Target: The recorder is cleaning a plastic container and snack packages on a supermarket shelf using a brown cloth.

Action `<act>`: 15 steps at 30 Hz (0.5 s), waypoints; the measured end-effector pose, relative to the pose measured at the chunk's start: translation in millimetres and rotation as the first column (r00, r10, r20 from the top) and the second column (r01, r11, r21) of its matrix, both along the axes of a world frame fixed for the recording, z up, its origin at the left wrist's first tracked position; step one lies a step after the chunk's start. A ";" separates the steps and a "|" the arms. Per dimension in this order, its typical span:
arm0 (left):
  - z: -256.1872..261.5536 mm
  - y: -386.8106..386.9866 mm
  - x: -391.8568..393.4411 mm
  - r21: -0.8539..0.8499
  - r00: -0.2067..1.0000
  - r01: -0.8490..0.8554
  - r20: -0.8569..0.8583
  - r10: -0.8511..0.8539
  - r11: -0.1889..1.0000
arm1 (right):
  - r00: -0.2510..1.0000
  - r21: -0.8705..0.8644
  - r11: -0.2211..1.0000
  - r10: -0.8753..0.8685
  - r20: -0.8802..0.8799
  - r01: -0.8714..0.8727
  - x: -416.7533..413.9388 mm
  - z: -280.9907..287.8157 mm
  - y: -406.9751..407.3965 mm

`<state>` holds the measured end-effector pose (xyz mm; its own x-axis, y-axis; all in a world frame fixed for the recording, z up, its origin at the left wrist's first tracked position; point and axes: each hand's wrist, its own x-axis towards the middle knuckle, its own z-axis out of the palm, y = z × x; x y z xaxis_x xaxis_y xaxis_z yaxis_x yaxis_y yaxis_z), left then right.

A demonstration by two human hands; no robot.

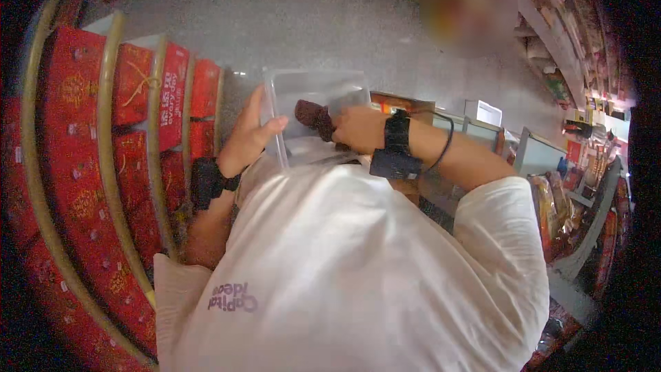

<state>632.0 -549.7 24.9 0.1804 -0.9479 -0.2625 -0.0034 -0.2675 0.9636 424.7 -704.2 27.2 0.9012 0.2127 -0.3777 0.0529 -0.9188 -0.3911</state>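
Observation:
In front of my chest is a clear plastic container [320,82], a shallow box with a raised rim. My left hand [253,129] grips it by its left side, the thumb over the rim. A crumpled dark maroon cloth [312,115] is bunched in my right hand [360,126], over the container's inner face. Blur hides the right fingertips, and I cannot tell whether the cloth touches the plastic. Both wrists carry black strapped devices; a cable loops from the right one [396,147].
To my left, shelves with curved tan edges [107,77] hold red gift boxes [77,88]. Grey floor [248,20] stretches ahead. Low glass-sided cases [539,150] and a small white box [484,112] stand at right. A blurred patch covers something at upper right; packaged goods [550,199] lie nearer.

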 end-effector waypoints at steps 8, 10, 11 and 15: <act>-15.8 -6.0 1.4 0.003 0.986 0.046 0.157 -0.046 0.999 | 0.952 -0.131 0.985 -0.147 -0.268 0.115 21.1 1.2 -0.6; -19.9 -4.0 1.2 -0.001 0.993 0.014 0.117 -0.014 1.000 | 0.932 -0.208 0.964 -0.223 -0.286 0.167 21.2 -1.8 1.1; -19.0 -4.8 1.2 0.001 0.993 0.016 0.116 -0.016 1.000 | 0.957 -0.252 0.952 -0.223 -0.185 0.173 22.5 -0.5 -2.2; -10.9 0.0 1.7 -0.013 0.998 0.000 0.056 0.001 1.000 | 0.953 -0.390 0.872 -0.299 0.051 0.295 34.3 -3.8 -2.4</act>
<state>633.7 -549.6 13.9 0.1948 -0.9510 -0.2399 -0.0569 -0.2552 0.9652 459.1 -706.7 23.3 0.8942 -0.2299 -0.3840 -0.2486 -0.9686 0.0011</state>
